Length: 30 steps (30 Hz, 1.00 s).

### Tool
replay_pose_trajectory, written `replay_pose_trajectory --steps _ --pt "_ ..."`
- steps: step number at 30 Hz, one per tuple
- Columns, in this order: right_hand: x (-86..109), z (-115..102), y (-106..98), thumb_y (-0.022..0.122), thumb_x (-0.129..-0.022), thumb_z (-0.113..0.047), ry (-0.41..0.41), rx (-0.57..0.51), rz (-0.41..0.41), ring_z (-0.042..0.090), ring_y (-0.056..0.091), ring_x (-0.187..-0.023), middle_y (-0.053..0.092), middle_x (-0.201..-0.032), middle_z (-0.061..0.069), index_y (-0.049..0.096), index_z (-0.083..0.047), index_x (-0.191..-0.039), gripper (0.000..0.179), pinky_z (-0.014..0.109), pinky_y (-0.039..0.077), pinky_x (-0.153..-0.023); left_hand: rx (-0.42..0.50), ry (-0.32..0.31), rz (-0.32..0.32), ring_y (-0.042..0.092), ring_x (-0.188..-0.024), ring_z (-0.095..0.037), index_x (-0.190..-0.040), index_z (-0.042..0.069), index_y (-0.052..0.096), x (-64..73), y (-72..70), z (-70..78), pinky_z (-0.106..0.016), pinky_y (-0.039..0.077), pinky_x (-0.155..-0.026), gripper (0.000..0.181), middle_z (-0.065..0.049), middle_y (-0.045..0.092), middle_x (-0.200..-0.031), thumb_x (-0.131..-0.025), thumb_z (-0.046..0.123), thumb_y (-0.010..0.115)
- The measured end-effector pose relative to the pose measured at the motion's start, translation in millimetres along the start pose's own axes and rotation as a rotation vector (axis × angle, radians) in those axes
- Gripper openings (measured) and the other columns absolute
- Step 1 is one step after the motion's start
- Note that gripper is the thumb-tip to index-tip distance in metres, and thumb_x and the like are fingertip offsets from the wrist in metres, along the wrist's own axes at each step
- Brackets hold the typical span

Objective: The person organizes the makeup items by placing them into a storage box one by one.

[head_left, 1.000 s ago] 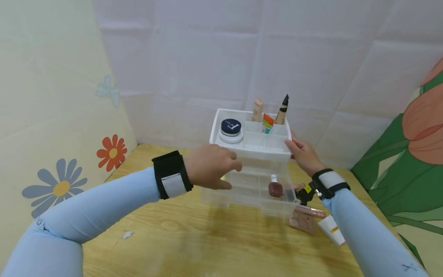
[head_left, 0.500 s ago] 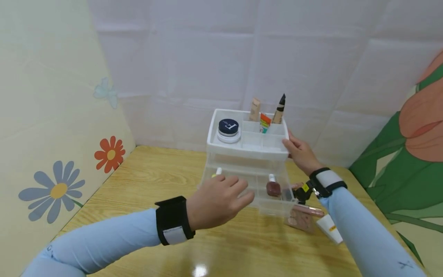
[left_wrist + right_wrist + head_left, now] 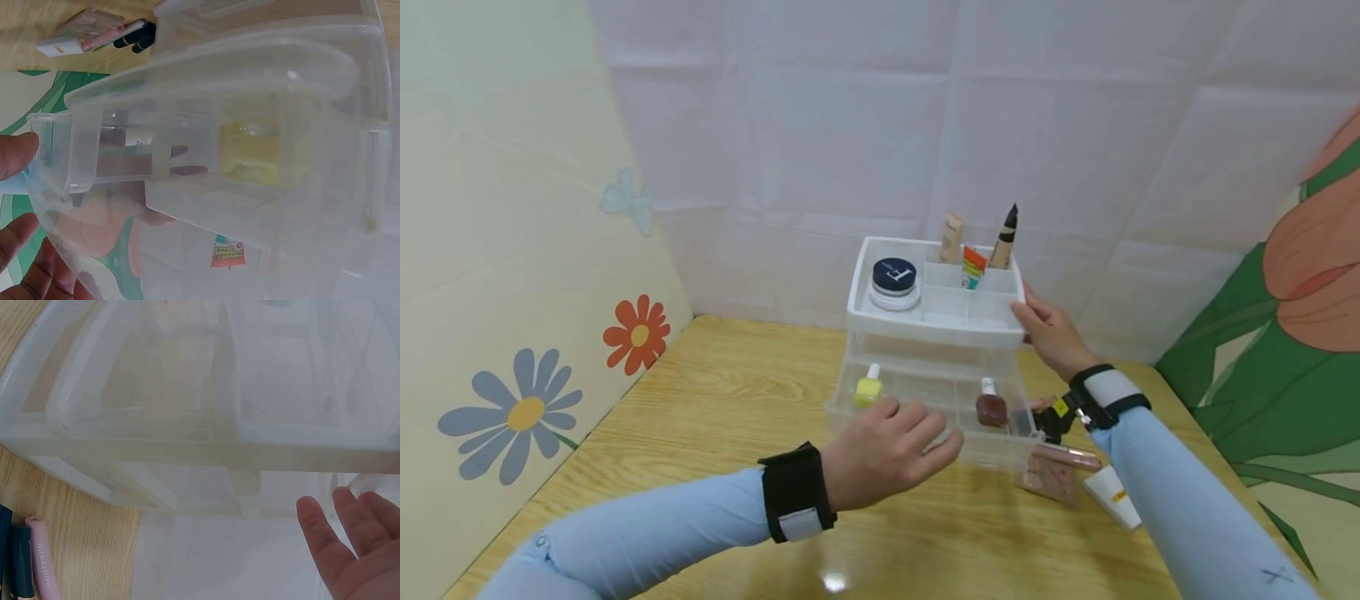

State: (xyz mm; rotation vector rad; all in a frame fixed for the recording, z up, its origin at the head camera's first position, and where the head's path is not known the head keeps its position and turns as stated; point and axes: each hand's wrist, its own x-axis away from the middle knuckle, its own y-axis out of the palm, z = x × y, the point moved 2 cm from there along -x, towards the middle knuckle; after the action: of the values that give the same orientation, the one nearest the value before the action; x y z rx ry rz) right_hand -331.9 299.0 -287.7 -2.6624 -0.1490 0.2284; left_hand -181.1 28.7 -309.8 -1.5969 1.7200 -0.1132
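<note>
A clear plastic organizer with a white top tray stands at the back of the wooden table. Its upper drawer is pulled out. In the drawer are a yellow nail polish bottle and a dark red one. My left hand is at the drawer's front edge with its fingers loosely extended. In the left wrist view the drawer fills the frame, with the yellow bottle seen through it. My right hand rests flat against the right side of the top tray, and its fingers look straight.
The top tray holds a dark-lidded compact, two upright beige tubes and an orange tube. Right of the organizer lie a pink palette, a pink tube and a white tube. Walls close in behind and to the left.
My left hand has drawn back toward me from the organizer's front, and the drawer has slid out with it, showing the yellow bottle. The right hand has stayed on the tray's side.
</note>
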Motion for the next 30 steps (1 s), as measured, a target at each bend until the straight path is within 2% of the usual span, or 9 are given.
replay_pose_trajectory --steps 6,15,23,30 --pt "0.9 -1.3 1.6 0.037 -0.102 -0.049 0.006 0.008 0.003 0.038 0.037 -0.134 0.008 -0.16 0.005 0.007 -0.023 -0.154 0.066 0.051 0.042 -0.101 -0.016 -0.008 0.019 0.057 -0.083 -0.014 -0.118 0.02 0.065 0.6 5.9 4.5 -0.022 0.046 -0.06 0.025 0.0 0.063 -0.1 -0.094 0.018 0.059" --pt "0.0 -1.4 0.4 0.037 -0.102 -0.05 0.012 0.013 0.011 0.037 0.04 -0.133 0.01 -0.16 0.005 0.008 -0.024 -0.155 0.066 0.047 0.045 -0.099 -0.051 0.006 0.057 0.057 -0.08 -0.013 -0.115 0.02 0.067 -1.1 7.7 4.0 -0.021 0.046 -0.059 0.023 0.001 0.064 -0.097 -0.095 0.017 0.057" --pt "1.2 -0.9 1.7 0.037 -0.102 -0.049 0.016 0.012 0.013 0.038 0.038 -0.134 0.01 -0.16 0.005 0.007 -0.024 -0.154 0.066 0.052 0.042 -0.102 -0.026 0.001 0.077 0.057 -0.076 -0.012 -0.114 0.02 0.068 -1.9 8.4 -0.9 -0.021 0.047 -0.058 0.022 0.002 0.064 -0.096 -0.095 0.016 0.058" --pt "-0.5 -0.7 0.7 0.036 -0.102 -0.05 0.01 0.028 0.015 0.038 0.038 -0.133 0.01 -0.159 0.007 0.005 -0.023 -0.155 0.067 0.05 0.044 -0.099 -0.021 -0.015 0.097 0.054 -0.073 -0.012 -0.113 0.019 0.069 -3.6 9.6 -6.9 -0.021 0.044 -0.056 0.022 0.002 0.063 -0.093 -0.095 0.016 0.058"
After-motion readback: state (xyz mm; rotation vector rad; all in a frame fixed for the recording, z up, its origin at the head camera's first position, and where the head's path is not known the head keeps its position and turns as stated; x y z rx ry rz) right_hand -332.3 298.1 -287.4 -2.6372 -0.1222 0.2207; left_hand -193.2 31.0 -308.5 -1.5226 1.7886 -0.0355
